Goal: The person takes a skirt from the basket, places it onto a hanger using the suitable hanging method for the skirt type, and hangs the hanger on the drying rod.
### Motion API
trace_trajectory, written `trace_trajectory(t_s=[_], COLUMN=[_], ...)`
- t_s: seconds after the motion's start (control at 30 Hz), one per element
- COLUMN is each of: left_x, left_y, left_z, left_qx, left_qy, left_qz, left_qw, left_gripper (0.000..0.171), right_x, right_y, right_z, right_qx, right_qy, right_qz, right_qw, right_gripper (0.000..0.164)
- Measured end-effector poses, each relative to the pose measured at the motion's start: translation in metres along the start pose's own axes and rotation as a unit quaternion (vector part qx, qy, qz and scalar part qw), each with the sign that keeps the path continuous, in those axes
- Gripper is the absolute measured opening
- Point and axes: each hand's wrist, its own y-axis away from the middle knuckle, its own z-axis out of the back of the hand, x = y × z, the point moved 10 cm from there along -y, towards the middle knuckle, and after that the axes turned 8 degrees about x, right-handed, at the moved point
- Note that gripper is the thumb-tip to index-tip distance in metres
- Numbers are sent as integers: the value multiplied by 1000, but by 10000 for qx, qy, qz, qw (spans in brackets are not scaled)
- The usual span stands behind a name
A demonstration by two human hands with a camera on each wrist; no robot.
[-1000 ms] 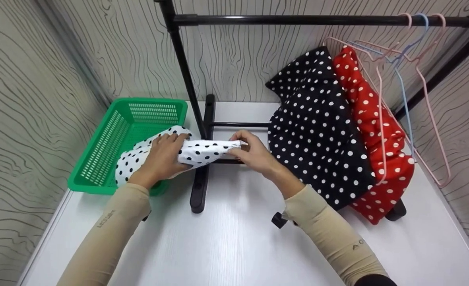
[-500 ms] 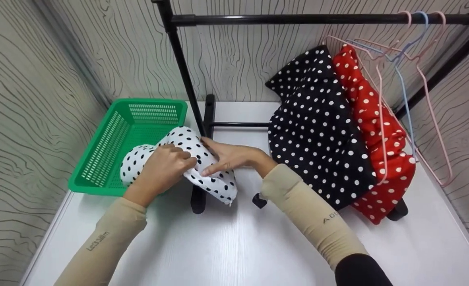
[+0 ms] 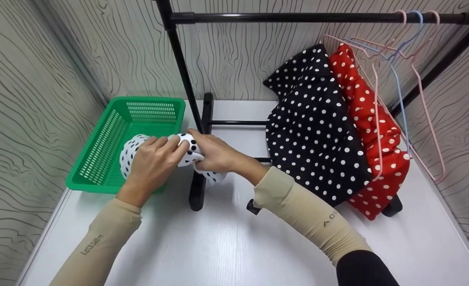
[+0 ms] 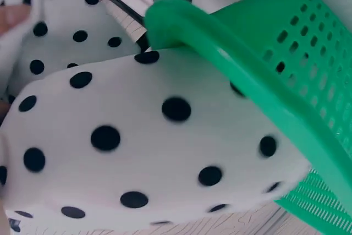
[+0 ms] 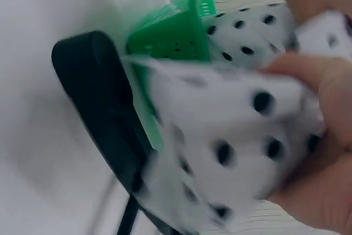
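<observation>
A white cloth with black polka dots (image 3: 130,154) is bunched between both hands at the near right side of the green basket (image 3: 152,99). My left hand (image 3: 155,159) grips it from above, fingers curled over the fabric. Just to the right, my right hand (image 3: 218,154) holds a fold between thumb and fingers. A loose end of the cloth droops beneath the right hand. In the left wrist view, the spotted cloth (image 4: 140,141) bulges out against the basket rim (image 4: 247,72). The right wrist view shows the cloth (image 5: 242,136) blurred, with thumb and fingers round it.
Behind the hands stands a black clothes rack (image 3: 282,17), its foot (image 3: 196,194) below the cloth. At right, a black polka-dot cloth (image 3: 314,127) and a red one (image 3: 379,149) lean near pink hangers (image 3: 429,107) and a blue hanger (image 3: 400,95) on the rail.
The right hand goes from pinching the cloth's far-right end to holding it beside the left hand. The cloth, stretched sideways at first, is now gathered, its loose end hanging down.
</observation>
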Motion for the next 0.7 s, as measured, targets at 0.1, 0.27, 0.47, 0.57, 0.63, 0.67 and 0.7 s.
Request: trace_trajectory(t_s=[0.1, 0.27, 0.47, 0.57, 0.63, 0.67, 0.7], left_x=[17, 30, 31, 37, 42, 44, 45], left_y=[2, 17, 8, 4, 2, 2, 0], left_z=[-9, -34, -34, -30, -29, -29, -28], left_qx=[640, 1791, 1552, 969, 561, 382, 212], left_qy=[792, 2395, 3111, 3728, 4273, 4428, 4533], left_qz=[1088, 2342, 2014, 1863, 1870, 1864, 1837], left_qw=[9888, 9251, 9158, 9039, 8828, 8762, 8720], left_gripper=[75, 131, 150, 147, 141, 136, 128], right_x=[12, 50, 84, 94, 101, 106, 111], right_y=[5, 20, 51, 67, 77, 82, 87], right_z=[19, 45, 66, 73, 77, 79, 80], right_qx=[-642, -1678, -2721, -3041, -3212, -3281, -3350], right_qy=[1587, 3831, 4191, 3945, 3634, 3446, 3259], right_qz=[-18, 718, 1870, 2299, 2599, 2755, 2906], right_qw=[9852, 9055, 8458, 8361, 8350, 8353, 8349], right_gripper=[75, 61, 33, 29, 27, 27, 27])
